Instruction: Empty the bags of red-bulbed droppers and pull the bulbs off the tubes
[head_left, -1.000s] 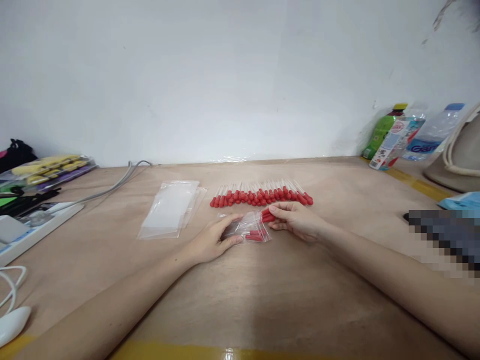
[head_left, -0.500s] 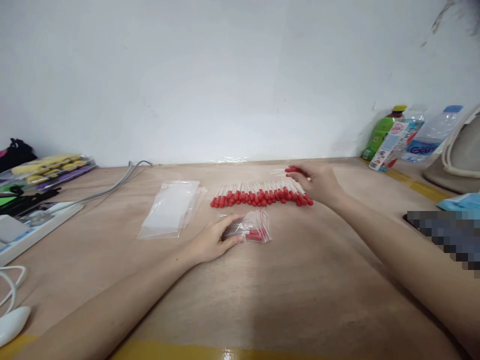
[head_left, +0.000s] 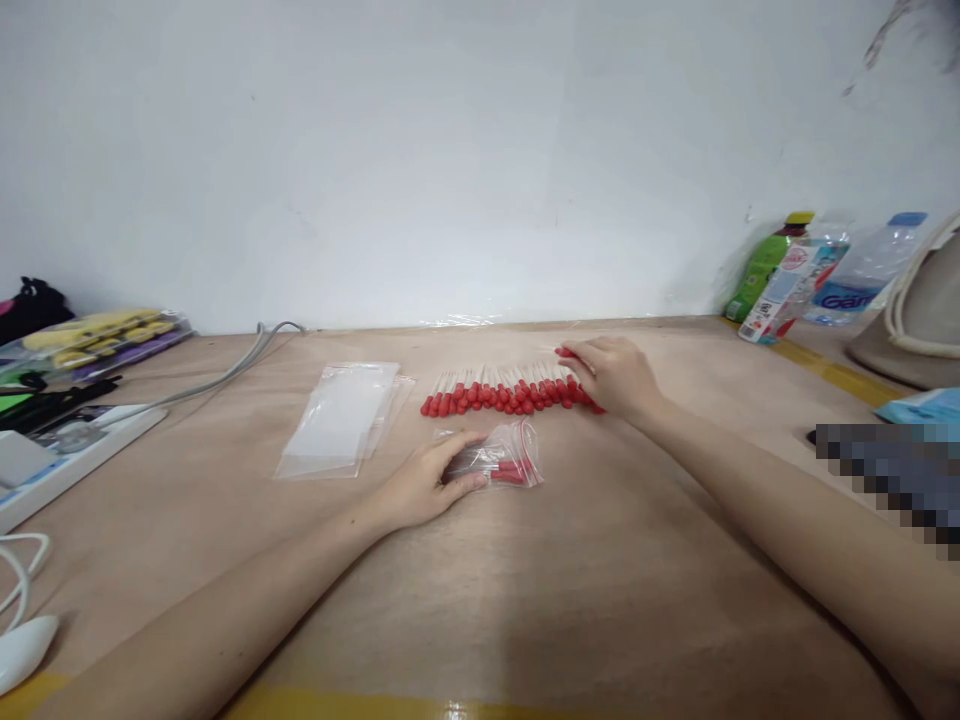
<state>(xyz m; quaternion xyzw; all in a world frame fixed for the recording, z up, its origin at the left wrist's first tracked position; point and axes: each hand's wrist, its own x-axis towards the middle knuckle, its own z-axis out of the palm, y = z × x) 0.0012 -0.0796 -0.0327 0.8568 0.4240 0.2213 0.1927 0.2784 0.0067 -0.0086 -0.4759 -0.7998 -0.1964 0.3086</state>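
My left hand point(head_left: 429, 484) has its thumb and fingers curved around a small clear zip bag point(head_left: 531, 460), pressed on the tabletop. Inside the bag lie a few red-tipped sticks point(head_left: 511, 474). Behind it, a dense row of red-tipped white sticks point(head_left: 495, 394) lies side by side, red ends toward me. At the row's right end is my right hand point(head_left: 616, 376), fingers bent together. A red tip point(head_left: 565, 352) shows at its fingertips; the rest of what it pinches is hidden. The right hand covers part of the row.
Flat clear bags point(head_left: 341, 415) lie left of the row. Far left are a white power strip point(head_left: 139, 415), a grey cable point(head_left: 225, 376) and yellow packets point(head_left: 112, 330). At right stand bottles point(head_left: 765, 268), a beige bag point(head_left: 922, 320) and a blurred dark object point(head_left: 885, 480).
My right hand has moved slightly left and down over the right end of the row, still with a red tip at its fingers. My left hand and the bag have stayed put.
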